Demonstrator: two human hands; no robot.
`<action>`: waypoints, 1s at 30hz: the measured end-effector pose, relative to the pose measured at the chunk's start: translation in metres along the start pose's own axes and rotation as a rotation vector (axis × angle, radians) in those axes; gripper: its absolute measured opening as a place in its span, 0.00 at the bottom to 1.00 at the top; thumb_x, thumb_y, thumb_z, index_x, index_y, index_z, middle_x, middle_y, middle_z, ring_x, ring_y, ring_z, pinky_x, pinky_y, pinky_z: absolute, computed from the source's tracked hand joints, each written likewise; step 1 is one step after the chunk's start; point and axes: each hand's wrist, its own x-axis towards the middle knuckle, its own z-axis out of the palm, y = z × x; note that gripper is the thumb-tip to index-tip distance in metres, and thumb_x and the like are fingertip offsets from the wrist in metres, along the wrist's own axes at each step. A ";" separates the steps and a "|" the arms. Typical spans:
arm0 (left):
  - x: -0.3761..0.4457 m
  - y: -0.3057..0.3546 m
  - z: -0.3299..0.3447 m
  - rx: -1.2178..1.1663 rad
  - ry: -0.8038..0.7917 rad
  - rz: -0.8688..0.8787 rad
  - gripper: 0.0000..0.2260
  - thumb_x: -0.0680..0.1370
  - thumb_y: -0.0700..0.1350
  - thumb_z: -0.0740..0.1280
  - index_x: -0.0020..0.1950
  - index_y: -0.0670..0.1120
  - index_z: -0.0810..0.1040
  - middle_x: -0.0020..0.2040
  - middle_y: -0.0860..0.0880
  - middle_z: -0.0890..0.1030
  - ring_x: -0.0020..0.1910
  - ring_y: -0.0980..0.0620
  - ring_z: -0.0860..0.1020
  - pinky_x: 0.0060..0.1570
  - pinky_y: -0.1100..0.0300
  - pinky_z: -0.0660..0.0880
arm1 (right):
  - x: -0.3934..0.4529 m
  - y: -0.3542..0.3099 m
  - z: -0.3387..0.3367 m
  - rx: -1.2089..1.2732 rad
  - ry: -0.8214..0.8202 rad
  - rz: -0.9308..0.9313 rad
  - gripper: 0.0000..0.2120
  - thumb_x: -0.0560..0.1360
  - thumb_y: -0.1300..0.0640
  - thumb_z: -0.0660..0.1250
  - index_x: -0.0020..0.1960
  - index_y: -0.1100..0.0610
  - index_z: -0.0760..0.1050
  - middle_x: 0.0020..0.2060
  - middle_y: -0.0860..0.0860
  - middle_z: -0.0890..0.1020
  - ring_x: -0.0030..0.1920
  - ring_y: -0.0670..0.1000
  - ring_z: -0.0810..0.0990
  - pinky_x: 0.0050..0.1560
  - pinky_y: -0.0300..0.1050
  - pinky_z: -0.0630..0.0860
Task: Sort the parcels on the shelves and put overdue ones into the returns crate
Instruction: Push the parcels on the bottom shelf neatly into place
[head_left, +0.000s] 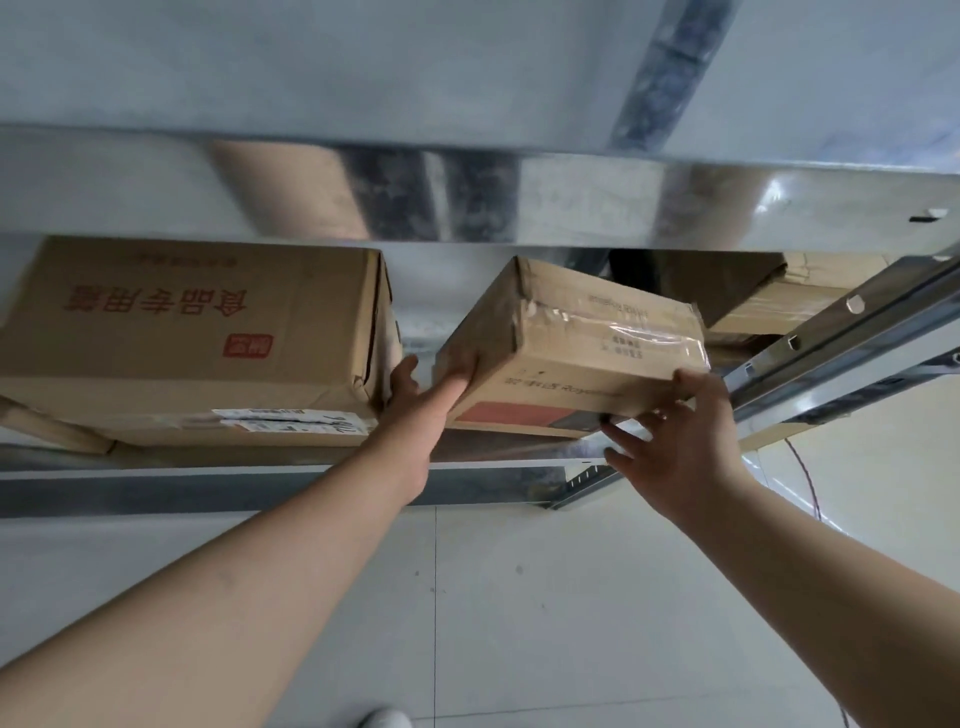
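- My left hand (441, 384) presses its fingers against the left end of the small box (571, 348); my right hand (675, 436) spreads its fingers under the box's near right corner, thumb on the front face.
- The small box sits tilted on the metal shelf (260, 460), between the large box (192, 332) and a further box (769, 301) at the right.
- To do this step well, I judge that I should squeeze both ends evenly and draw the box level toward me, clear of the shelf beam (519, 202) above.
- The small box is brown cardboard, sealed with shiny clear tape, with faint print and a red patch on its front.
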 end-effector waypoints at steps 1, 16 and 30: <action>-0.003 0.003 0.001 -0.060 -0.063 -0.040 0.63 0.47 0.73 0.76 0.77 0.63 0.53 0.73 0.53 0.69 0.70 0.48 0.69 0.72 0.44 0.63 | -0.001 0.000 0.002 0.020 0.014 0.029 0.25 0.77 0.45 0.57 0.71 0.52 0.69 0.65 0.54 0.78 0.61 0.66 0.78 0.62 0.63 0.68; -0.046 -0.030 -0.010 0.245 0.028 0.439 0.19 0.70 0.64 0.67 0.51 0.52 0.74 0.52 0.49 0.74 0.51 0.55 0.75 0.51 0.65 0.70 | -0.004 0.002 0.000 -0.381 0.112 0.229 0.16 0.82 0.48 0.58 0.53 0.55 0.80 0.39 0.56 0.86 0.36 0.57 0.85 0.39 0.52 0.79; -0.047 -0.043 -0.023 0.249 -0.122 0.023 0.25 0.73 0.33 0.65 0.60 0.60 0.72 0.57 0.51 0.79 0.57 0.52 0.77 0.43 0.64 0.71 | 0.000 -0.008 -0.039 -0.775 -0.589 0.077 0.45 0.53 0.68 0.73 0.70 0.57 0.69 0.64 0.58 0.79 0.66 0.58 0.76 0.61 0.55 0.76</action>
